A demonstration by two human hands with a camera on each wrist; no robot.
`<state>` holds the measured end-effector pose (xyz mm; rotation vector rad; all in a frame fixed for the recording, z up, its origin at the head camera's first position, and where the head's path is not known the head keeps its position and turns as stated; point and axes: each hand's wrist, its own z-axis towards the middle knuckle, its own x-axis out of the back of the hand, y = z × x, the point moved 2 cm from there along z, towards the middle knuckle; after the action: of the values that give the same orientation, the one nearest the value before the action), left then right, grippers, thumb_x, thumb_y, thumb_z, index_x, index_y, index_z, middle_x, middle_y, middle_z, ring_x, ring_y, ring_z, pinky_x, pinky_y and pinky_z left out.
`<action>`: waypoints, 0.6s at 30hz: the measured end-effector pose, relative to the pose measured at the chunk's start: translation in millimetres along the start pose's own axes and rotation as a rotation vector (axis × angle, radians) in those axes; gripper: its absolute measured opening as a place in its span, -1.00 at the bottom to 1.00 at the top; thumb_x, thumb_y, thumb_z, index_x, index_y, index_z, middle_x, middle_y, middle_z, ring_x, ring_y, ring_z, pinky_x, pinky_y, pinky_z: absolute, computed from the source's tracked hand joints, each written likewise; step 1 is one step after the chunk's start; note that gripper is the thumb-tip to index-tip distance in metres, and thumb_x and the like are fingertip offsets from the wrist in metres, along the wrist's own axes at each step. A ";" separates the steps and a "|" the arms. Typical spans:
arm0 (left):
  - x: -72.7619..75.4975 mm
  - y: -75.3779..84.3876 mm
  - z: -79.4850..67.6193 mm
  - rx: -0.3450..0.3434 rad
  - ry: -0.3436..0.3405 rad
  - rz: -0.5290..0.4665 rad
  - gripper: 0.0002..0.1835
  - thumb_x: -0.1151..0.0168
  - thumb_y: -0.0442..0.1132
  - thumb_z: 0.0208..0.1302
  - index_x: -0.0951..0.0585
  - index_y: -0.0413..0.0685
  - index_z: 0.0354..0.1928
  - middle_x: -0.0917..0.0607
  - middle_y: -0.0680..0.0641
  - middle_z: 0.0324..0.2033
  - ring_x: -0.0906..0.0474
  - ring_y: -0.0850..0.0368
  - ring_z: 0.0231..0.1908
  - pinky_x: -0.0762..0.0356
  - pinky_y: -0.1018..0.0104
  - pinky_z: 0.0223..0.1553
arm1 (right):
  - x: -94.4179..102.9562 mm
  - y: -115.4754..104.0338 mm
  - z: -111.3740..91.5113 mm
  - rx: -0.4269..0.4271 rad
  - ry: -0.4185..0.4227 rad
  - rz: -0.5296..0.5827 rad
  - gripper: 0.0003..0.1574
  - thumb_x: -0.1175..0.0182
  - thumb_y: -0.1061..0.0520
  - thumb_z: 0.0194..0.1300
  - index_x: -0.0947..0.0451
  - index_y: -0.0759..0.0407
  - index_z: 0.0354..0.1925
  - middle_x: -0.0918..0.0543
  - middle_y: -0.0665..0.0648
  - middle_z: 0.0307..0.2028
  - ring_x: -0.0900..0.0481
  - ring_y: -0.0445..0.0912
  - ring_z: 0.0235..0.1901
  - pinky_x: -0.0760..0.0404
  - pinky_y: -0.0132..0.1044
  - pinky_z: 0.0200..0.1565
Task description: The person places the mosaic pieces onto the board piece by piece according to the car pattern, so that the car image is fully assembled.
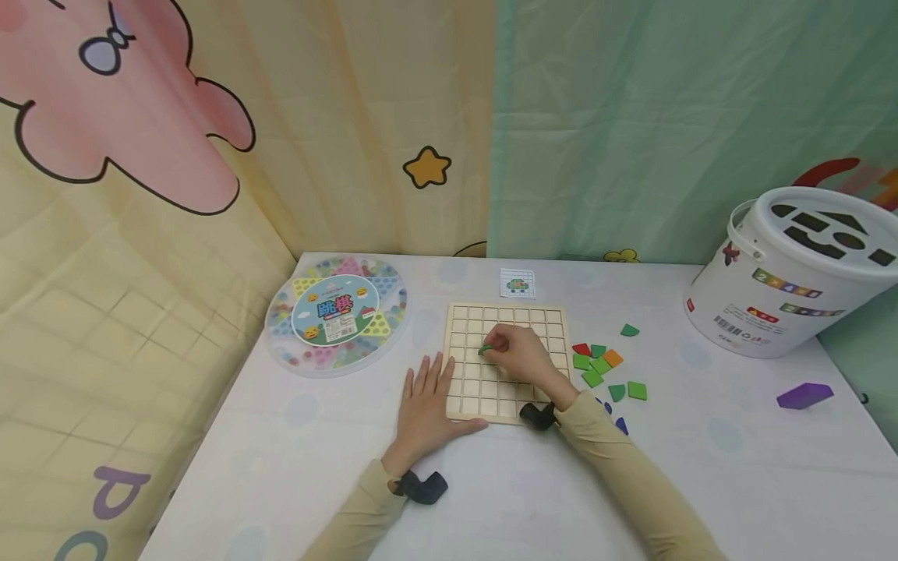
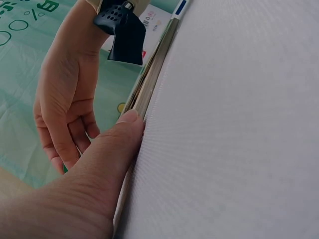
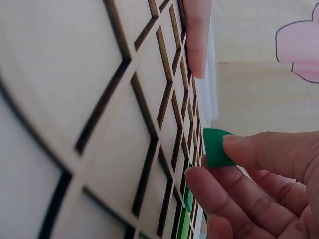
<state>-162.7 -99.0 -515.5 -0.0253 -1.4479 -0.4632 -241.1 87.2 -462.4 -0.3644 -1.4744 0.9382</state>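
My right hand (image 1: 519, 354) is over the wooden grid board (image 1: 471, 393) and pinches a dark green quarter-circle tile (image 3: 214, 149) between thumb and fingers. In the right wrist view, a dark green tile (image 3: 188, 198) and a lighter green one (image 3: 184, 225) lie at the grid beyond the pinching fingers; the hand hides that part in the head view. Spread at the board's near-left corner, my left hand (image 1: 424, 409) has straight fingers along the left side. Its thumb (image 2: 122, 134) touches the front edge of the board.
Right of the board lie loose tiles: green squares (image 1: 592, 378), a red one (image 1: 581, 349), an orange one (image 1: 613, 358) and blue ones (image 1: 621, 425). A pattern card (image 1: 517, 284) lies behind the board. Around stand a round game box (image 1: 337, 312), a white bucket (image 1: 765, 304) and a purple block (image 1: 804, 396).
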 end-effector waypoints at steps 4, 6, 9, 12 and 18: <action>0.1 -0.1 0.1 -0.001 0.001 0.001 0.26 -0.08 0.61 -0.14 -0.04 -0.09 0.48 -0.03 -0.15 0.44 0.20 -0.11 0.42 0.29 -0.08 0.35 | -6.2 -5.3 2.0 -0.012 -0.011 -0.034 -0.90 -0.38 0.20 0.09 -0.61 0.08 -0.43 -0.60 -0.07 -0.51 -0.51 -0.19 -0.50 -0.48 -0.26 -0.39; 0.2 -0.3 0.1 0.000 -0.002 0.005 0.26 -0.07 0.61 -0.14 -0.03 -0.08 0.48 -0.02 -0.15 0.45 0.20 -0.11 0.42 0.29 -0.08 0.35 | -9.7 -7.1 2.4 -0.017 -0.018 -0.043 -0.90 -0.38 0.20 0.10 -0.61 0.08 -0.44 -0.58 -0.08 -0.54 -0.46 -0.18 -0.53 -0.45 -0.27 -0.43; 0.1 -0.4 0.0 0.000 -0.005 0.009 0.27 -0.07 0.61 -0.14 -0.03 -0.07 0.48 -0.02 -0.15 0.45 0.21 -0.10 0.43 0.30 -0.07 0.35 | -14.5 -8.0 3.2 -0.016 -0.023 -0.059 -0.89 -0.38 0.20 0.11 -0.60 0.07 -0.44 -0.56 -0.09 -0.54 -0.43 -0.18 -0.55 -0.42 -0.29 -0.46; -0.4 -0.8 0.0 0.001 -0.005 0.005 0.27 -0.07 0.61 -0.14 -0.02 -0.07 0.48 -0.01 -0.14 0.45 0.22 -0.10 0.43 0.31 -0.07 0.35 | -17.3 -8.6 4.4 -0.008 -0.023 -0.084 -0.89 -0.37 0.20 0.11 -0.59 0.07 -0.44 -0.57 -0.09 -0.53 -0.44 -0.19 -0.54 -0.44 -0.30 -0.44; -1.2 -0.9 0.0 0.001 -0.005 0.003 0.27 -0.07 0.61 -0.14 -0.02 -0.07 0.48 0.00 -0.14 0.45 0.22 -0.10 0.43 0.32 -0.06 0.35 | -16.9 -9.7 6.8 -0.009 -0.019 -0.126 -0.93 -0.37 0.21 0.12 -0.64 0.09 -0.40 -0.63 -0.04 -0.45 -0.55 -0.16 -0.45 -0.52 -0.22 -0.35</action>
<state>-163.1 -99.5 -516.9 -0.0274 -1.4530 -0.4600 -241.7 66.8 -466.0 -0.2661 -1.5012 0.8363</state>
